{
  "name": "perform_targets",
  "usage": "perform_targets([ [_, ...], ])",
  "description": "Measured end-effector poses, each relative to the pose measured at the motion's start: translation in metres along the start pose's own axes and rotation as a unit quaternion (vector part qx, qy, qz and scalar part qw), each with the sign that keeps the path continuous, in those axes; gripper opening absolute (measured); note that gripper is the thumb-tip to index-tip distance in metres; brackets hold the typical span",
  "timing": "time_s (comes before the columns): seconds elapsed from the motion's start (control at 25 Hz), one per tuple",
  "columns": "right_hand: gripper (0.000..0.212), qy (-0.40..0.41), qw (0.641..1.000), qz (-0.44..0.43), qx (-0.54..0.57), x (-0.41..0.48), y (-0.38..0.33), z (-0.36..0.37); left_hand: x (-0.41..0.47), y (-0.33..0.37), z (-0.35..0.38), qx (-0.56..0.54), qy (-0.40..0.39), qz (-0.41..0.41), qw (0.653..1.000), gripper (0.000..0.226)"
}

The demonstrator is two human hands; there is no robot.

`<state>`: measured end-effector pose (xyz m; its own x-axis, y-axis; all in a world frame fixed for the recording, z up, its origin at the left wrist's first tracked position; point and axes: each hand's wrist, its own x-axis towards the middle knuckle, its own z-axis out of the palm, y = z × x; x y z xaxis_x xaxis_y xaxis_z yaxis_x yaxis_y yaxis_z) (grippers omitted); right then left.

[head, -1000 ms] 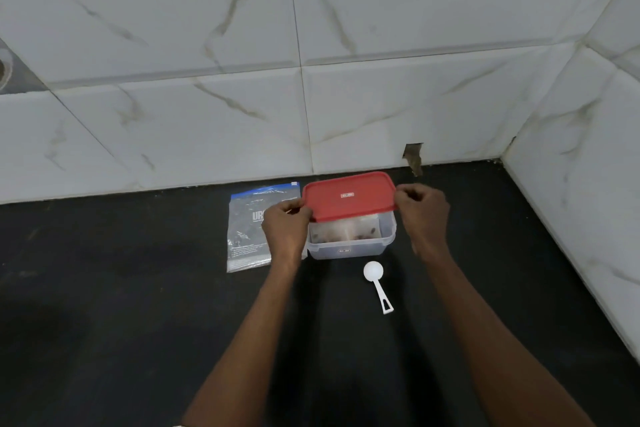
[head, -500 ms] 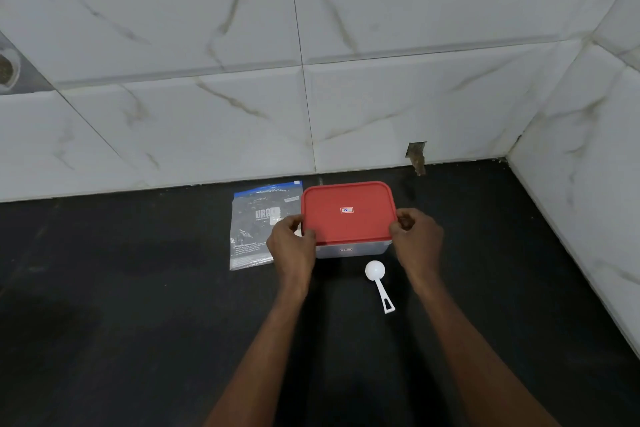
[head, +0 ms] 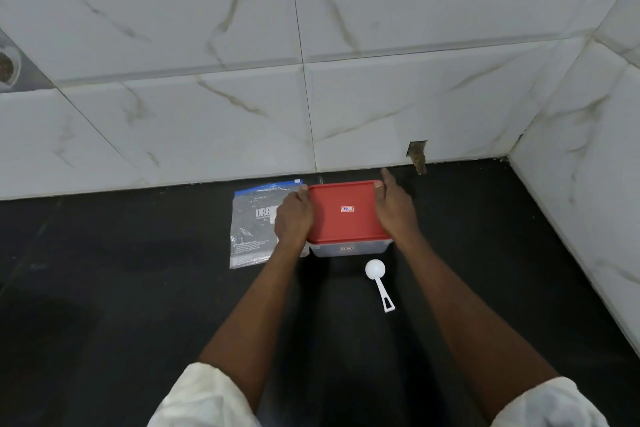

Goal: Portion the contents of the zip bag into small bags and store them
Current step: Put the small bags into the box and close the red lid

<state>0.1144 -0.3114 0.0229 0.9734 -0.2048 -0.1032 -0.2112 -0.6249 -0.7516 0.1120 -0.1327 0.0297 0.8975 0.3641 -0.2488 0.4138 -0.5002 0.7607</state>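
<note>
A clear plastic container (head: pixel 349 248) with a red lid (head: pixel 343 211) stands on the black counter near the back wall. My left hand (head: pixel 293 218) grips the lid's left edge, thumb on the far left corner and fingers curled down the side. My right hand (head: pixel 395 210) lies along the lid's right edge, its thumb pressing the far right corner and its index finger straight toward the wall. The lid sits flat on the container. A flat zip bag (head: pixel 252 227) with a blue top strip lies to the left, partly under my left hand. The container's contents are hidden.
A white plastic scoop (head: pixel 379 282) lies on the counter (head: pixel 138 305) just in front of the container, handle toward me. White marble-look tile walls close off the back and right side. A notch in the back wall tile (head: pixel 418 154) sits behind the container.
The red lid, tilted up a second ago, has come down flat on the container. Both hands slid from the near corners along the lid's sides to the far corners.
</note>
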Motion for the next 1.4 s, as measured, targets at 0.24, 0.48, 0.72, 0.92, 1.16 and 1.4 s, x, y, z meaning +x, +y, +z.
perform_targets([
  [0.24,0.046,0.018,0.996,-0.025,-0.086,-0.002,0.012,0.010,0.005,-0.014,0.020,0.010,0.037,0.032,0.999,0.044],
  [0.48,0.045,0.024,0.996,-0.015,-0.085,0.002,0.015,0.014,0.013,-0.019,0.023,0.011,0.055,0.038,0.998,0.043],
  [0.72,0.045,0.036,0.995,-0.003,-0.093,0.001,0.015,0.019,0.021,-0.024,0.024,-0.024,0.037,0.000,0.999,0.049],
  [0.92,0.045,-0.001,0.996,0.024,-0.085,0.001,0.015,0.015,0.012,-0.016,0.019,-0.040,0.014,-0.023,0.999,0.057],
  [1.16,0.043,0.163,0.985,0.029,0.052,-0.038,0.019,-0.011,0.003,-0.074,-0.007,0.073,0.124,0.078,0.986,0.048],
  [1.4,0.021,0.083,0.992,0.027,-0.087,-0.130,0.076,0.024,0.007,-0.151,-0.008,0.321,-0.040,0.117,0.939,0.078],
])
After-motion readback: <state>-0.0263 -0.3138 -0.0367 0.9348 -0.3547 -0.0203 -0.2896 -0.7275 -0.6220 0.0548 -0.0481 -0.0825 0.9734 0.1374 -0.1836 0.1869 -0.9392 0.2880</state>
